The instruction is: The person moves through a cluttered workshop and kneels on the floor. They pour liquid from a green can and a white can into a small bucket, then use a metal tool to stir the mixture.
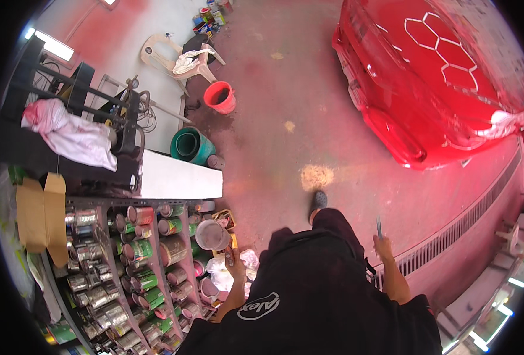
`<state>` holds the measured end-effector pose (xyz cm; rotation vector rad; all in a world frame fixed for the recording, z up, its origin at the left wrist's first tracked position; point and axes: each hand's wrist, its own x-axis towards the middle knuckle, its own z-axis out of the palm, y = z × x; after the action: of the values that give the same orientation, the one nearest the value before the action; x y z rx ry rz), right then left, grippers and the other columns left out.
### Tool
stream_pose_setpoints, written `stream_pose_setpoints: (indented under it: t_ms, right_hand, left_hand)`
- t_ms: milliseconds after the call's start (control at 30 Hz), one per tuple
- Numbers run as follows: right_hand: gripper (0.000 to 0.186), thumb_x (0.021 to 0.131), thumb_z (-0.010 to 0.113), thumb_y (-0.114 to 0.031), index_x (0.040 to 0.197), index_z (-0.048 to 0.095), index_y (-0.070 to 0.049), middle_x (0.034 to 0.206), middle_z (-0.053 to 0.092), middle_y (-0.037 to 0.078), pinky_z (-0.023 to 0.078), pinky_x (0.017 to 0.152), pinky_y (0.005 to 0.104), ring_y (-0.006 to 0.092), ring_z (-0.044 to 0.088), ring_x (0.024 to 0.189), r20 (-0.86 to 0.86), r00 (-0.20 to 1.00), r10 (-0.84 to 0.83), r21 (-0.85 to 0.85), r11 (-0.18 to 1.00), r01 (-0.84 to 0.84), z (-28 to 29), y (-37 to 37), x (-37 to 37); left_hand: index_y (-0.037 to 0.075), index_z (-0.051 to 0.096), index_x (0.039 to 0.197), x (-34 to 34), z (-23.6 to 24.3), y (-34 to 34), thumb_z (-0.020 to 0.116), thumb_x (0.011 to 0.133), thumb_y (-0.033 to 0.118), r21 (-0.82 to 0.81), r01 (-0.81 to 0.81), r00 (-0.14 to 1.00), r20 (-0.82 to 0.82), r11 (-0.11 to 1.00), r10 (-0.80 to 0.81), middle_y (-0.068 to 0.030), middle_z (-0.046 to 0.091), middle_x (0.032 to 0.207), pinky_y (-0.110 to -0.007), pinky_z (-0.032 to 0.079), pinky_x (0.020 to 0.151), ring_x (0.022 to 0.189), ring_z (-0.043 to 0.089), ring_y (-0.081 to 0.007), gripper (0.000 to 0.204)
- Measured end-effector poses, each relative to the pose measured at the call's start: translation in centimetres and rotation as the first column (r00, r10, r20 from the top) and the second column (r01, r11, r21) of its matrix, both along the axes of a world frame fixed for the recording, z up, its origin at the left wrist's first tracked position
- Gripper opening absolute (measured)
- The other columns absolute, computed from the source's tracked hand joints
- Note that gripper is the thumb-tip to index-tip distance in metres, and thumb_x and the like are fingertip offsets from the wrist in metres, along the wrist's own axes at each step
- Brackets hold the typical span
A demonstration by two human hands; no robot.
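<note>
My left hand (236,267) is closed around a small dark object (230,257) whose kind I cannot make out. It hovers just right of a pink-stained paint can (210,235) at the end of the shelves. My right hand (384,247) is at my right side, gripping a thin grey stick-like tool (379,227) that points up and away from me. My dark shirt (315,296) fills the lower middle, and one shoe (317,200) shows ahead on the red-stained floor.
A shelf rack (138,260) packed with several paint cans stands at left, with crumpled rags (226,269) at its foot. A red car (433,89) sits at upper right. Beyond are a red bucket (220,97), green bucket (191,146), plastic chair (176,59) and floor grate (451,236).
</note>
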<state>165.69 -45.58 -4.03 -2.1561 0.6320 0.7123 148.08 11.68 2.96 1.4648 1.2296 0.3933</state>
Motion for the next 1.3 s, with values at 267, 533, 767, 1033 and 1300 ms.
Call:
stream_pose_setpoints:
  t_ms: [267, 533, 767, 1033, 1300]
  right_hand:
    - [0.044, 0.099, 0.066, -0.04, 0.082, 0.063, 0.0, 0.065, 0.062, 0.01, 0.048, 0.059, 0.0419, 0.0223, 0.063, 0.06, 0.281, 0.911, 0.301, -0.081, 0.954, -0.29, 11.6, 17.7, 45.0]
    - [0.035, 0.105, 0.066, -0.038, 0.084, 0.056, -0.011, 0.063, 0.052, -0.002, 0.039, 0.042, 0.0265, 0.0083, 0.047, 0.046, 0.135, 0.974, 0.183, 0.226, 0.951, -0.21, 14.3, 36.0, 74.0]
    - [0.022, 0.108, 0.06, -0.031, 0.114, 0.066, -0.011, 0.07, 0.056, -0.001, 0.037, 0.043, 0.0242, 0.0072, 0.049, 0.052, 0.095, 0.995, 0.026, 0.431, 0.9, -0.064, 17.6, 46.8, 96.6]
    - [0.02, 0.107, 0.058, -0.026, 0.111, 0.066, -0.008, 0.074, 0.056, -0.001, 0.029, 0.044, 0.0239, 0.0062, 0.045, 0.054, 0.071, 0.993, 0.092, 0.6, 0.792, -0.116, 14.3, 61.5, 130.8]
    - [0.041, 0.11, 0.042, -0.033, 0.118, 0.07, -0.005, 0.076, 0.06, 0.001, 0.037, 0.048, 0.0264, 0.0084, 0.05, 0.057, 0.026, 0.976, 0.215, 0.681, 0.711, -0.174, 15.0, 78.1, 163.0]
  left_hand:
    - [0.007, 0.062, 0.14, 23.3, -3.4, 1.7, 0.069, 0.104, 0.029, -0.038, -0.172, 0.985, 0.023, 0.984, 0.173, 0.0003, 0.065, 0.1, -0.025, 0.047, 0.052, 0.063, 0.054, -0.0086, 0.042]
    - [0.007, 0.058, 0.147, 53.5, -4.4, 13.3, 0.064, 0.106, 0.024, 0.023, -0.225, 0.974, 0.046, 0.974, 0.224, -0.0016, 0.068, 0.112, -0.026, 0.05, 0.061, 0.08, 0.059, -0.0081, 0.045]
    - [0.003, 0.059, 0.142, 79.7, -0.7, 28.6, 0.065, 0.107, 0.026, 0.125, -0.184, 0.979, 0.112, 0.975, 0.17, -0.0026, 0.066, 0.112, -0.027, 0.049, 0.063, 0.083, 0.06, -0.0107, 0.042]
    - [0.003, 0.062, 0.14, 110.8, -1.8, 42.5, 0.065, 0.108, 0.034, 0.128, -0.174, 0.973, 0.174, 0.976, 0.151, -0.0007, 0.065, 0.125, -0.021, 0.049, 0.065, 0.09, 0.057, -0.0061, 0.045]
    - [0.001, 0.048, 0.157, 135.8, -6.4, 49.8, 0.057, 0.111, 0.023, 0.023, -0.179, 0.977, 0.124, 0.983, 0.175, -0.0079, 0.065, 0.13, -0.021, 0.051, 0.07, 0.086, 0.06, -0.0082, 0.051]
